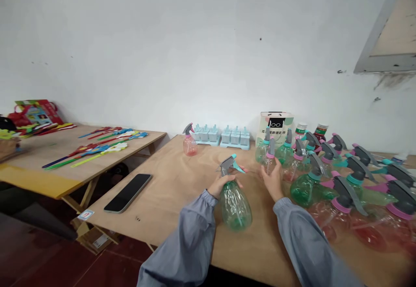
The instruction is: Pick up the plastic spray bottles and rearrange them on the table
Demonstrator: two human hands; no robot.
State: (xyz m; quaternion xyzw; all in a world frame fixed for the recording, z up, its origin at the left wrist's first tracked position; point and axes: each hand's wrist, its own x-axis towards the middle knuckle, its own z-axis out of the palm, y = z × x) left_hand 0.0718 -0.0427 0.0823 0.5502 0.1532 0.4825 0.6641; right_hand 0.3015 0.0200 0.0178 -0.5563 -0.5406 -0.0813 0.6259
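Observation:
My left hand [223,185] is closed round the neck of a clear green spray bottle [236,211] with a grey and turquoise trigger head. This bottle leans slightly, its base toward me, over the front of the wooden table. Farther right, my right hand [273,178] has its fingers round a pink spray bottle [268,162] with a grey head and pink collar. Green and pink spray bottles crowd beside and behind that hand, among them a green spray bottle [303,189]. One more pink spray bottle [190,145] stands alone near the back edge.
Two light-blue ice-pop moulds [235,139] stand at the back by a printed paper bag [275,129]. A phone [128,192] lies at the left of my table [172,183]. Across a gap, another table [71,146] bears colourful hand-shaped sticks [97,150].

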